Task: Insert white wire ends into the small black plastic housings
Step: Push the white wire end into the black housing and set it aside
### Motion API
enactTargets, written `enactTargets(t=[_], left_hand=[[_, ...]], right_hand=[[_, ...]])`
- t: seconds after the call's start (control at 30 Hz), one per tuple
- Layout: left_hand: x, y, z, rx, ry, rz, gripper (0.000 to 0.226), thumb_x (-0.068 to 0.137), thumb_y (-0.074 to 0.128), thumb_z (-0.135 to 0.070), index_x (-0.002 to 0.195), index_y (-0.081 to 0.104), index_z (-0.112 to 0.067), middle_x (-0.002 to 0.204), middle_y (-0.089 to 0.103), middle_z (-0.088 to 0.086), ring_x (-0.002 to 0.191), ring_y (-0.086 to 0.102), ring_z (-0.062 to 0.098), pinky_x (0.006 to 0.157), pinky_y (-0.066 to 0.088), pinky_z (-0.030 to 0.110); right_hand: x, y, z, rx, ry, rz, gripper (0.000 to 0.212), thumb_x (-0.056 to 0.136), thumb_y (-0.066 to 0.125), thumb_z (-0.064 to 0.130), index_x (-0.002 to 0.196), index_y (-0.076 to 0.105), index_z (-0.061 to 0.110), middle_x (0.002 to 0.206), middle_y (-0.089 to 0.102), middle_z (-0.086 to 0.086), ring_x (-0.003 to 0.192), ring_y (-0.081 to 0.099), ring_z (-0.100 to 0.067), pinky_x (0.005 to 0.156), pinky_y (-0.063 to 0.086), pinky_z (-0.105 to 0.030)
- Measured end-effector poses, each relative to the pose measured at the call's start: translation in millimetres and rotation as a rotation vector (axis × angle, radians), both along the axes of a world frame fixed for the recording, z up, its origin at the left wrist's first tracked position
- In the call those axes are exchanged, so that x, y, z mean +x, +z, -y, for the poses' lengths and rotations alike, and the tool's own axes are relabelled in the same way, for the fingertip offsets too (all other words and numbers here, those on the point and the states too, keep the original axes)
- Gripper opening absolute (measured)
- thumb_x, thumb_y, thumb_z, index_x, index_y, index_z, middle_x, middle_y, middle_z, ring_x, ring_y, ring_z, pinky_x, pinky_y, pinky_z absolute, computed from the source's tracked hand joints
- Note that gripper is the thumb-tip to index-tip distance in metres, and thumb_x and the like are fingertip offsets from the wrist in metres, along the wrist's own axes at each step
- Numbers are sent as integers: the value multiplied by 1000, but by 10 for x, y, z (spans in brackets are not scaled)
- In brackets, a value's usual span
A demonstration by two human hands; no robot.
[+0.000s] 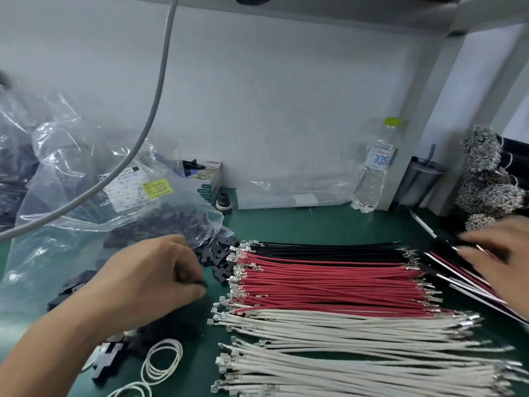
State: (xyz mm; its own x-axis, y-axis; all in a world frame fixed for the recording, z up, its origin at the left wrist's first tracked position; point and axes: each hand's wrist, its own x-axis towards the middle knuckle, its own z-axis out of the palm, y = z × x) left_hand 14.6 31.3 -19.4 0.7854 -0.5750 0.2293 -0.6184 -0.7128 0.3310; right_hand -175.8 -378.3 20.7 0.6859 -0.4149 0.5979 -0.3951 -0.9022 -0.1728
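Clear plastic bag (pixel 94 179) spills black housings (pixel 220 253); left hand (pixel 148 282) fingers pinch one, right hand's (pixel 498 245) blurred.

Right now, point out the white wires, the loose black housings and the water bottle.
white wires (pixel 357 342): head view, middle of the bundle's insulation.
loose black housings (pixel 220 255): head view, top of the pile beside the bag.
water bottle (pixel 375 173): head view, the clear body below the label.

1. Two hands over the bench: left hand (pixel 151 282), right hand (pixel 498 245).
2. One water bottle (pixel 375 167).
3. Three wire batches: black wires (pixel 329 250), red wires (pixel 329 282), white wires (pixel 357 353), too many to count.
4. One lidded tumbler (pixel 419 181).
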Motion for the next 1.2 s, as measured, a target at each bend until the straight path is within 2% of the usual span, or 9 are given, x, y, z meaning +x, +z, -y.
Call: enactTargets(t=[0.07, 0.17, 0.37, 0.47, 0.6, 0.73, 0.9, 1.07, 1.2], left_hand=[[-28, 22, 57, -111, 42, 86, 14, 72, 74, -57, 77, 69, -45, 96, 60, -36, 81, 61, -9, 61, 51, 23], [-117, -7, 184, -257, 104, 172, 12, 75, 81, -42, 81, 71, -41, 69, 64, -30, 63, 62, -8, 59, 57, 29], [-206, -153, 353, -303, 13, 180, 28, 71, 92, -21, 97, 83, -24, 88, 67, -20, 60, 62, 3, 61, 61, 32], [-222, -183, 384, -360, -4, 170, 28, 74, 90, -18, 101, 83, -25, 89, 67, -18, 61, 59, -2, 59, 59, 33], [-233, -207, 416, -433, -2, 126, 31, 82, 84, -18, 112, 80, -24, 92, 63, -20, 75, 61, -3, 63, 53, 22], [-230, -220, 428, -455, 26, 116, 33, 84, 82, -16, 117, 78, -22, 95, 62, -19, 73, 62, -2, 67, 52, 20], [-190, -261, 436, -604, 65, 46, 30, 77, 87, -10, 102, 83, -25, 90, 67, -21, 82, 66, 1, 71, 52, 10], [-229, -225, 441, -830, -20, -219, 33, 77, 85, -10, 95, 82, -38, 92, 77, -10, 83, 73, 14, 75, 63, 36], [-305, -202, 484, -844, -27, -350, 24, 70, 87, -23, 87, 82, -39, 83, 79, -6, 72, 73, 12, 69, 63, 29]], right_hand=[[282, 20, -359, 51, 190, -18, 12, 85, 76, 25, 96, 78, 30, 95, 65, 7, 90, 61, -18, 85, 51, -39], [904, -150, -786, 173, 395, -173, 15, 91, 71, 27, 103, 77, 34, 100, 65, 17, 96, 61, -8, 87, 49, -32], [1706, -528, -1167, 337, 459, -444, 34, 98, 60, 39, 131, 65, 31, 135, 63, 8, 125, 57, -15, 104, 45, -35], [1786, -546, -1164, 326, 430, -465, 20, 94, 66, 36, 113, 74, 34, 115, 70, 16, 109, 63, -11, 95, 49, -34], [1757, -532, -1111, 295, 471, -362, 4, 87, 74, 32, 87, 75, 35, 77, 58, 26, 76, 54, 6, 76, 46, -28], [1636, -421, -1117, 204, 526, -203, 9, 93, 69, 27, 98, 75, 31, 87, 59, 20, 85, 58, -6, 76, 45, -28], [1335, -172, -1212, 43, 660, 18, 12, 94, 69, 18, 104, 75, 22, 89, 52, 13, 78, 50, -5, 70, 36, -13], [837, -405, -1430, 77, 750, 113, 17, 94, 63, 21, 103, 77, 15, 86, 52, 9, 74, 50, -5, 70, 38, -11], [748, -518, -1457, 129, 748, 132, 18, 97, 64, 21, 102, 79, 12, 85, 55, 4, 72, 51, -9, 67, 40, -14]])
